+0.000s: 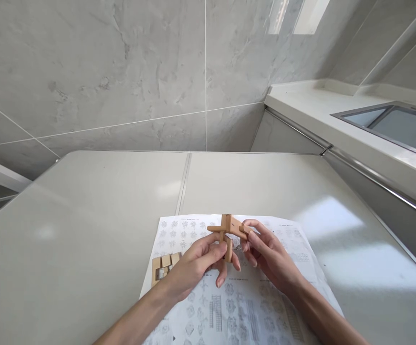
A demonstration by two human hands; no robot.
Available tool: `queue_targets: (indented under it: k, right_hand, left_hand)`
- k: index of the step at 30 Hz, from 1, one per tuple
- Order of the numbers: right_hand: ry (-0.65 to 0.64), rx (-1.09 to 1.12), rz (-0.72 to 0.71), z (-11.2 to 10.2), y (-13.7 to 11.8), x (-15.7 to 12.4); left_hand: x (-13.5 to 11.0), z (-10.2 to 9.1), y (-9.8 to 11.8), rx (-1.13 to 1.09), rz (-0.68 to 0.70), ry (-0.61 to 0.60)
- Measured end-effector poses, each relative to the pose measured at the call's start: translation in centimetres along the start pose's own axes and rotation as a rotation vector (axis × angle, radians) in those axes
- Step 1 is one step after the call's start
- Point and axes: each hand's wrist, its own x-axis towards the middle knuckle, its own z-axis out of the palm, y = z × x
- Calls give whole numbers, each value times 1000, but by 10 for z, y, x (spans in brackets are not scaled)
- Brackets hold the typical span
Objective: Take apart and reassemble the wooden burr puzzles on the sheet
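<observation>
Over the printed sheet, both hands hold several joined wooden puzzle pieces point(234, 226) with notched, bar-like shapes crossing one another. My left hand point(204, 258) pinches the lower, upright bar between thumb and fingers. The thumb and index finger of my right hand point(270, 251) close on the right end of the same pieces. A thin bar end sticks out to the left above my left hand. Beside my left forearm lie more wooden puzzle pieces point(166, 260), notched and partly hidden by that arm. How the joined pieces interlock inside is hidden.
The large paper sheet point(261, 292), printed with small diagrams and tables, lies creased on the pale table point(96, 230). A seam runs across the table. Beyond stands a grey tiled wall point(139, 62). At right is a white counter point(308, 103) with a sink point(401, 124).
</observation>
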Motion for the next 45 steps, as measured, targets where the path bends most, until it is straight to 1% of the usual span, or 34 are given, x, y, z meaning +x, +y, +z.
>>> queue_targets:
  k: [4, 7, 10, 15, 17, 20, 23, 27, 29, 32, 34, 39, 41, 45]
  right_hand:
    - [-97, 2, 23, 1, 1, -1]
    - [-138, -53, 39, 2, 3, -2]
    - [-146, -101, 59, 2, 4, -2]
    - [-183, -93, 46, 1, 3, -1]
    - [-199, -96, 41, 1, 2, -1]
    - [-197, -106, 42, 1, 1, -1]
    - [-182, -110, 58, 1, 2, -2]
    - [-181, -96, 100, -1, 2, -3]
    - [-198, -97, 118, -1, 0, -3]
    - [-235, -106, 119, 1, -3, -3]
    - [-224, -104, 118, 2, -5, -3]
    - [-209, -72, 113, 3, -3, -2]
    - [-155, -21, 94, 1, -1, -1]
    - [41, 164, 54, -5, -2, 3]
  left_hand:
    - [-1, 1, 1, 15, 7, -54]
    - [-2, 2, 3, 74, -2, -112]
    - [-3, 3, 6, 112, -40, -147]
    - [-4, 0, 6, 124, -66, -168]
    - [-5, -2, 5, 98, -97, -184]
    - [-5, -4, 2, 2, -143, -194]
    - [-6, -6, 2, -69, -137, -217]
    - [-5, -8, 1, -39, -118, -287]
    - [-4, -9, 0, -25, -91, -297]
    - [-1, -10, -2, -7, -57, -277]
    - [0, -9, -4, 14, -51, -253]
    - [0, -7, -2, 47, -51, -75]
    - [0, -8, -1, 40, -31, -14]
    - [0, -8, 2, 43, 0, 68]
